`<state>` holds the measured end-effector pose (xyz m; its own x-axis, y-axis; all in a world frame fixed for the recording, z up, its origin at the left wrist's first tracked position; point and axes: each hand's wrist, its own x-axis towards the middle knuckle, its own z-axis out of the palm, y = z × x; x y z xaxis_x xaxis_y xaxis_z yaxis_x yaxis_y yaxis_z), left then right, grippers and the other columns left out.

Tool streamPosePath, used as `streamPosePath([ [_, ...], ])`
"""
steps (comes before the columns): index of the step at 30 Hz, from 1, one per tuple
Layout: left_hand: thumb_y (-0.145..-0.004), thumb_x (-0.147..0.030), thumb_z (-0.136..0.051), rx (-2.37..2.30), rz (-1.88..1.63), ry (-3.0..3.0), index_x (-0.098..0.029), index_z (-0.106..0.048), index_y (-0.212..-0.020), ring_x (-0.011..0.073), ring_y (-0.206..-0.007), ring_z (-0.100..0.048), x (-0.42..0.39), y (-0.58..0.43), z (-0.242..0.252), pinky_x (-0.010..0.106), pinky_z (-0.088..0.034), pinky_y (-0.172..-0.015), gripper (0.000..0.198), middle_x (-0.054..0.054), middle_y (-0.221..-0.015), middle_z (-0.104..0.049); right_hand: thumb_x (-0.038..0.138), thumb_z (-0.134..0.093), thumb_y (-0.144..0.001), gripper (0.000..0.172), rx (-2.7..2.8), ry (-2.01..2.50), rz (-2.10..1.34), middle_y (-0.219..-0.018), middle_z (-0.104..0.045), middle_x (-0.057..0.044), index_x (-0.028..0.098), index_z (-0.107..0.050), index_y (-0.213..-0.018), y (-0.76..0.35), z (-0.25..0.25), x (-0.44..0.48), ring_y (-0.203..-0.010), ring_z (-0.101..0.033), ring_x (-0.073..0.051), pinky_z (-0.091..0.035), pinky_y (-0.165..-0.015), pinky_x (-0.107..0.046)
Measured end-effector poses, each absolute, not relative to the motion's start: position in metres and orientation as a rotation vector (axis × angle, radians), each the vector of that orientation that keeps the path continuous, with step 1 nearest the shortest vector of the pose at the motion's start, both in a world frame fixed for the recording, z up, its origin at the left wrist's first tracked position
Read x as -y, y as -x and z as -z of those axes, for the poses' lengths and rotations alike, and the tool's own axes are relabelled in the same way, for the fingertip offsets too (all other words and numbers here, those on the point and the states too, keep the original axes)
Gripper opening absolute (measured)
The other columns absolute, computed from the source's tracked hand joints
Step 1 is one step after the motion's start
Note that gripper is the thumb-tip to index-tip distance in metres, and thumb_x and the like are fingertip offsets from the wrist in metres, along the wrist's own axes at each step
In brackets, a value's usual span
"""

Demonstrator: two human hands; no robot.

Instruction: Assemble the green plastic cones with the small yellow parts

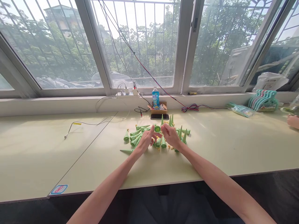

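Observation:
Both my arms reach out over a pale table [210,146] to a heap of green plastic cones [137,137]. Between the two hands I hold one green cone [157,128] with its round open end turned toward me. My left hand [146,140] pinches it from the left, fingers closed on it. My right hand [170,135] grips it from the right with curled fingers. Several cones lie flat to the left, and a few stand upright [181,133] behind my right hand. Small yellow bits [159,148] lie among them.
Behind the heap are a black phone [159,116], a small cardboard box [158,110] and a blue bottle [155,98]. Cables [190,108] run along the window sill. A stack of pastel hangers [263,100] sits far right, where another person's hand [293,120] shows.

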<state>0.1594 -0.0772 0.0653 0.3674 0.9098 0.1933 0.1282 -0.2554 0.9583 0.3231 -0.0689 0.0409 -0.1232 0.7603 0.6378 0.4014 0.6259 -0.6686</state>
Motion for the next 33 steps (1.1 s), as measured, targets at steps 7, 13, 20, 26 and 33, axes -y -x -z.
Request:
streamPosePath([
  [7, -0.087, -0.070, -0.041, -0.976, -1.019, -1.724, -0.014, -0.060, -0.064, 0.0075, -0.039, -0.043, 0.074, -0.158, -0.060, 0.023, -0.032, -0.041, 0.063, 0.003, -0.061, -0.058, 0.047, -0.036, -0.100, 0.042, 1.701, 0.956, -0.415, -0.056, -0.034, 0.005, 0.022, -0.032, -0.067, -0.324, -0.042, 0.067, -0.052, -0.029, -0.011, -0.026, -0.050, -0.025],
  [13, -0.088, -0.060, -0.051, -0.881, -1.069, -1.876, -0.015, -0.065, -0.081, 0.0115, -0.059, -0.057, 0.076, -0.157, -0.065, 0.020, -0.040, -0.042, 0.047, 0.004, -0.082, -0.057, 0.050, -0.034, -0.100, 0.045, 1.707, 0.996, -0.383, -0.055, -0.036, 0.004, 0.021, -0.038, -0.065, -0.324, -0.046, 0.069, -0.051, -0.030, -0.011, -0.026, -0.051, -0.027],
  [20, -0.086, -0.047, -0.061, -0.819, -1.155, -2.044, -0.025, -0.062, -0.124, 0.0157, -0.086, -0.061, 0.075, -0.158, -0.061, 0.024, -0.056, -0.064, 0.043, 0.009, -0.118, -0.056, 0.049, -0.034, -0.099, 0.046, 1.721, 1.012, -0.359, -0.055, -0.037, 0.003, 0.020, -0.045, -0.066, -0.325, -0.047, 0.069, -0.051, -0.033, -0.011, -0.026, -0.051, -0.027],
  [26, -0.087, -0.047, -0.061, -0.875, -1.261, -2.055, -0.024, -0.059, -0.122, 0.0154, -0.085, -0.062, 0.073, -0.162, -0.056, 0.025, -0.055, -0.065, 0.043, 0.010, -0.115, -0.056, 0.052, -0.036, -0.098, 0.047, 1.668, 1.028, -0.340, -0.052, -0.031, 0.004, 0.022, -0.031, -0.062, -0.325, -0.048, 0.070, -0.049, -0.029, -0.011, -0.024, -0.049, -0.027],
  [33, -0.092, -0.057, -0.047, -1.077, -1.372, -1.911, -0.016, -0.065, -0.074, 0.0147, -0.067, -0.059, 0.069, -0.163, -0.055, 0.026, -0.046, -0.061, 0.048, 0.005, -0.074, -0.066, 0.052, -0.036, -0.098, 0.046, 1.606, 1.054, -0.292, -0.055, -0.031, 0.005, 0.022, -0.030, -0.064, -0.325, -0.051, 0.071, -0.052, -0.028, -0.012, -0.025, -0.051, -0.027],
])
